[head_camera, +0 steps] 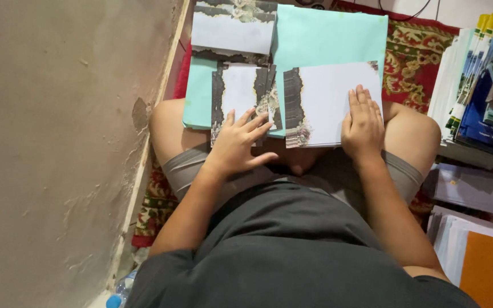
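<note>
Here, left hand (pixel 238 142) on card (pixel 241 94), flat.

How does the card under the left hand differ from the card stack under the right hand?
The left card looks narrower, with dark bands on both side edges; the right stack looks wider, with a band showing on its left edge only. The left hand spreads its fingers; the right hand lies flat, fingers together. Both are white-centred and rest on turquoise paper.

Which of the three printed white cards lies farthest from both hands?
The top card, above the left hand; the other two each lie under a hand.
</note>
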